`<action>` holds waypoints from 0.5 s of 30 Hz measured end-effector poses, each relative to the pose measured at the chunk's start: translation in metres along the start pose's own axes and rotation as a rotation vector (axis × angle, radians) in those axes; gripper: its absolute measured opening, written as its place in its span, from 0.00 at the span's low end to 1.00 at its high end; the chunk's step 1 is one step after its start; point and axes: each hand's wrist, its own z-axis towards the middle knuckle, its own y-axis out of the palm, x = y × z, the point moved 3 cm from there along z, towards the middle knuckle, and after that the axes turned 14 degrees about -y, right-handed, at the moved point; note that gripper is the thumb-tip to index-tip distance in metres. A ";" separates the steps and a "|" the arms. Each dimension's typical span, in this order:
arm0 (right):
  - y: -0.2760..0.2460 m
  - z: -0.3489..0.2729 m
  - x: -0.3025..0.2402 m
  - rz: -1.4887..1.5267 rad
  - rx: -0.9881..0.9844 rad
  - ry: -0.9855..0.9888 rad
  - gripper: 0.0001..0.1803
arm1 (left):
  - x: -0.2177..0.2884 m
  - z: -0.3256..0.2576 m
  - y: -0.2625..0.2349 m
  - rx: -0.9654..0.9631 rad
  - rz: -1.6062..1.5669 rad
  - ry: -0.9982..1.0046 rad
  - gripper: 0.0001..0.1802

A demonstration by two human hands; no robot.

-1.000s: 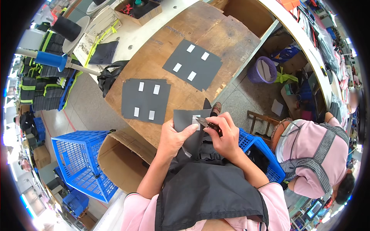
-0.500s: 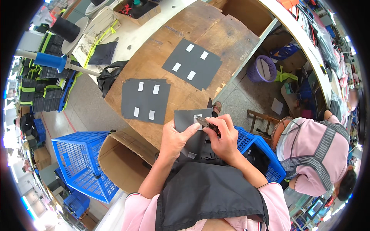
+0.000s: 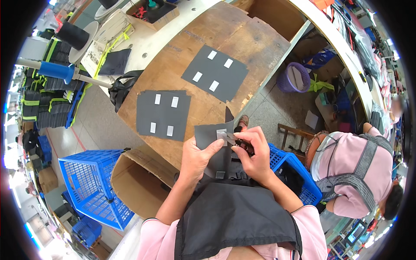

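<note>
My left hand (image 3: 196, 157) pinches a dark grey fabric panel (image 3: 206, 132), thumb on top beside a white patch (image 3: 221, 134). My right hand (image 3: 255, 152) is closed round small thread snips (image 3: 229, 138) with dark handles. Their metal blade tips lie at the patch, close to my left thumb. Part of the panel hangs down over my lap, with another small patch (image 3: 220, 174) on it. On the wooden board (image 3: 173, 65) ahead lie two piles of similar grey panels: a left pile (image 3: 164, 113) and a right pile (image 3: 216, 71), each top panel bearing several white patches.
A cardboard box (image 3: 134, 177) and a blue plastic crate (image 3: 89, 173) stand at my left. Another blue crate (image 3: 299, 173) is close by my right elbow. A person in pink (image 3: 346, 169) sits at the right. A purple basket (image 3: 293, 78) stands on the floor beyond.
The snips and my right hand have shifted slightly right, and the blades have turned flatter across the patch. The held panel has tilted a little, its far corner moving left.
</note>
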 end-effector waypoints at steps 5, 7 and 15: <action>0.000 0.009 -0.004 -0.286 -0.105 -0.214 0.18 | -0.001 -0.001 0.000 0.009 0.072 0.009 0.11; 0.002 0.010 -0.003 -0.304 -0.102 -0.243 0.17 | -0.002 -0.001 -0.001 0.006 0.102 0.032 0.10; 0.003 0.005 -0.004 -0.235 0.000 -0.212 0.16 | -0.003 0.002 -0.003 0.042 0.131 0.011 0.10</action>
